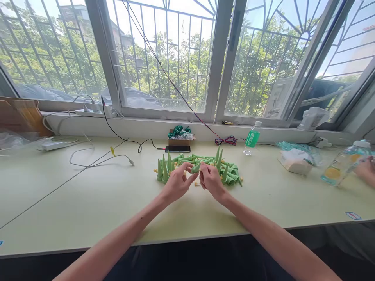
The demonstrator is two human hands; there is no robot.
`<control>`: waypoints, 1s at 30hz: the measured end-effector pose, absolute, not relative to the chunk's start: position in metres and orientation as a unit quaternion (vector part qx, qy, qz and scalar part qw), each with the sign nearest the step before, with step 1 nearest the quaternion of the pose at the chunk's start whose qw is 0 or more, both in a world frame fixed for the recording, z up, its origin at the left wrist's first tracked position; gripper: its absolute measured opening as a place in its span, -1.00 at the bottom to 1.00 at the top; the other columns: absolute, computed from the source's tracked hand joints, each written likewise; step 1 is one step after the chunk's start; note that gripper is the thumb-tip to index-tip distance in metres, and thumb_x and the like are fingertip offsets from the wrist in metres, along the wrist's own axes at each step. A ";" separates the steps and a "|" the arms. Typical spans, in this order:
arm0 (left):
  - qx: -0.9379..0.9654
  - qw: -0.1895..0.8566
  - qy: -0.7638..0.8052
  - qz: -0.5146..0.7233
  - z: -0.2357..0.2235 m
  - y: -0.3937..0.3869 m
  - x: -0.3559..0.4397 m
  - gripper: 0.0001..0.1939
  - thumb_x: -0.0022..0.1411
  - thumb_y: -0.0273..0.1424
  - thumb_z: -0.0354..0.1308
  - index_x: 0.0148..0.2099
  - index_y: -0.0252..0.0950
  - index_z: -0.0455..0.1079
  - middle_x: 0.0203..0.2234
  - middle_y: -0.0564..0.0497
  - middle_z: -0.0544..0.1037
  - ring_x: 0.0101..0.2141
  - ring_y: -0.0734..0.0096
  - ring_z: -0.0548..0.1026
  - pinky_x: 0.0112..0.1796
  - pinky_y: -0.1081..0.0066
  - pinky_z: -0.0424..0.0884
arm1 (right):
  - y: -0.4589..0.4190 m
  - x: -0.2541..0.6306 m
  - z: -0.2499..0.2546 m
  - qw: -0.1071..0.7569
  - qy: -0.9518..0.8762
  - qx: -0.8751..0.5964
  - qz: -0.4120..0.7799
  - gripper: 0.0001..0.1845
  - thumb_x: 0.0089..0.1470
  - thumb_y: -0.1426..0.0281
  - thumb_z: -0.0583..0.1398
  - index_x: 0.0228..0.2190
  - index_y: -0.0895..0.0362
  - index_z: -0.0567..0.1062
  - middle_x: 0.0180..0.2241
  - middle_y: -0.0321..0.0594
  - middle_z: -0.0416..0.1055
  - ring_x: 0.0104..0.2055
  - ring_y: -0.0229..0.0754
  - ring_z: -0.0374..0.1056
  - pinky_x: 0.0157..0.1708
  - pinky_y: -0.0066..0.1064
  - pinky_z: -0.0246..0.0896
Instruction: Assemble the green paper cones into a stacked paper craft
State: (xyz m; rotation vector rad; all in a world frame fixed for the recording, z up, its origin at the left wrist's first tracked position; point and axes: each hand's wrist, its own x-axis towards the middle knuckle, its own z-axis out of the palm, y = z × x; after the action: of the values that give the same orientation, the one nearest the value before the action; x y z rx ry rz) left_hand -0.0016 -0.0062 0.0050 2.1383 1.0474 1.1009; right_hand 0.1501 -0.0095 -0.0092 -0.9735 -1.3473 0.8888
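Between my two hands is a small green cone-shaped plastic piece (196,168), held just above the table. My left hand (178,180) pinches it from the left with thumb and fingers. From the other side, the fingers of my right hand (211,178) close at its right end; whether they hold a further small part is hidden. Behind and around the hands lies a pile of green plastic cones and tubes (233,176), some cones standing upright. Small yellow pieces (196,184) are scattered among them and just below my hands.
Behind the pile lie a dark phone (177,148) and a small box of green foil wrappers (179,142). A green-labelled bottle (252,138) stands to the right. Further right are a tissue pack (295,162), a large jug (341,164) and another person's hand (366,170). Cables (99,156) trail at left.
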 end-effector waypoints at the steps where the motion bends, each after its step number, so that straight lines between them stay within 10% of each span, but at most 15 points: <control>1: 0.777 0.280 0.390 0.407 0.005 -0.005 -0.002 -0.64 0.22 -0.11 0.12 -0.10 -0.27 0.28 -0.26 -0.01 0.50 -0.67 0.60 0.39 -0.62 0.49 0.34 | -0.009 0.151 -0.009 0.595 -0.578 -0.421 0.367 -0.48 0.19 0.05 0.04 -0.67 0.09 0.16 -0.77 -0.45 0.03 -0.81 -0.39 0.02 -0.82 -0.50 -0.07; 13: 0.679 0.538 0.359 0.347 0.011 -0.005 -0.001 -0.37 0.24 0.11 -0.05 -0.42 -0.41 0.37 -0.55 -0.06 0.50 -0.71 0.55 0.39 -0.72 0.54 0.24 | -0.015 0.152 -0.010 0.548 -0.670 -0.435 0.249 -0.45 0.26 0.00 -0.06 -0.61 0.10 0.18 -0.74 -0.39 0.14 -0.72 -0.38 0.05 -0.67 -0.51 -0.04; 30: 0.742 0.413 0.341 0.403 0.010 -0.007 -0.007 -0.65 0.21 -0.14 0.17 -0.40 -0.33 0.28 -0.69 0.15 0.33 -0.74 0.64 0.27 -0.70 0.59 0.15 | -0.013 0.152 -0.010 0.563 -0.656 -0.414 0.285 -0.43 0.25 0.02 -0.03 -0.67 0.10 0.15 -0.79 -0.41 0.09 -0.75 -0.38 0.01 -0.71 -0.49 -0.09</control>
State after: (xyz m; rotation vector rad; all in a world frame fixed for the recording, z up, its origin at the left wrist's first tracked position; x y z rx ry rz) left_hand -0.0067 -0.0073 0.0097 1.8650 0.8574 1.0132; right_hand 0.1521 -0.0134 -0.0096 -0.9738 -1.5449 0.6719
